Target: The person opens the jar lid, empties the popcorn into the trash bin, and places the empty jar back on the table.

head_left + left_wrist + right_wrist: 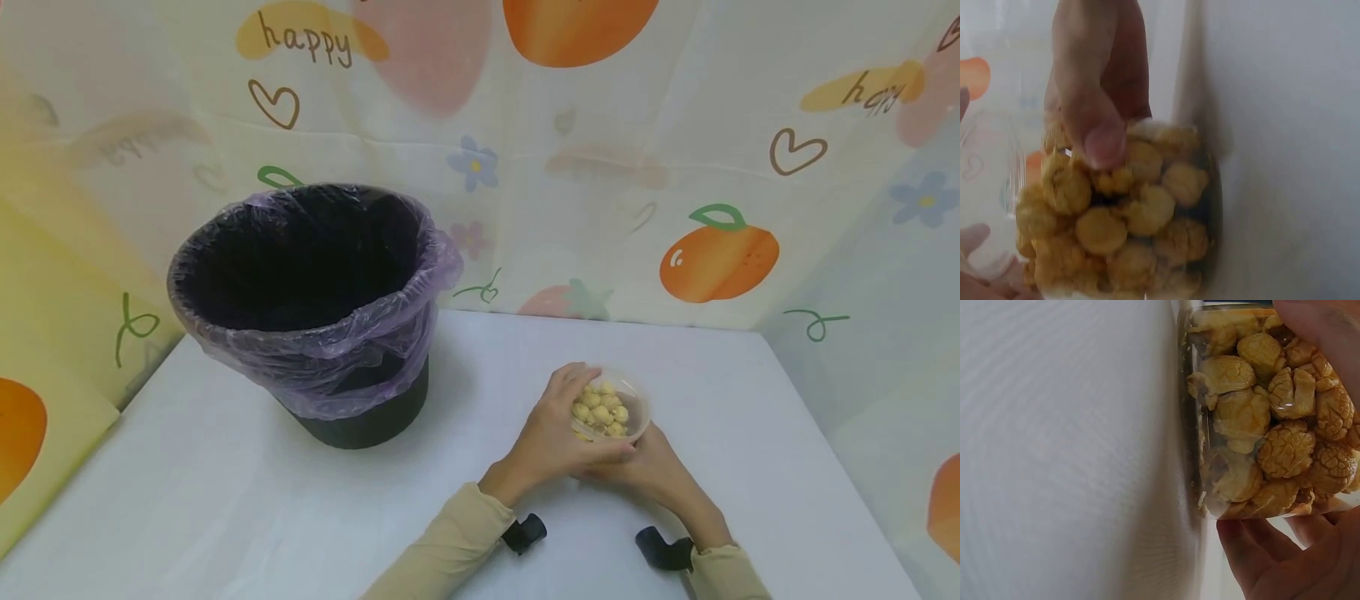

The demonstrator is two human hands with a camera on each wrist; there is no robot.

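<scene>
Both hands hold a clear plastic tub [640, 405] of round yellow popcorn [600, 411] over the right half of the table. My left hand [545, 435] grips it from the left, with fingertips at the far rim and the thumb across the near side. From the right, my right hand [654, 475] grips the lower part, its fingers partly hidden under the left hand. Through the wall, the left wrist view shows crinkled popcorn [1102, 230], with a thumb pressed against the tub. Close up in the right wrist view, browned popcorn [1286, 449] fills the tub beside the white tabletop.
A dark bin [375, 429] stands at the table's left, its mouth lined with a purple plastic bag [330, 367]. Behind the white table [225, 500] hangs a printed cloth [592, 192] with fruit and hearts. Black wrist cameras sit on both wrists.
</scene>
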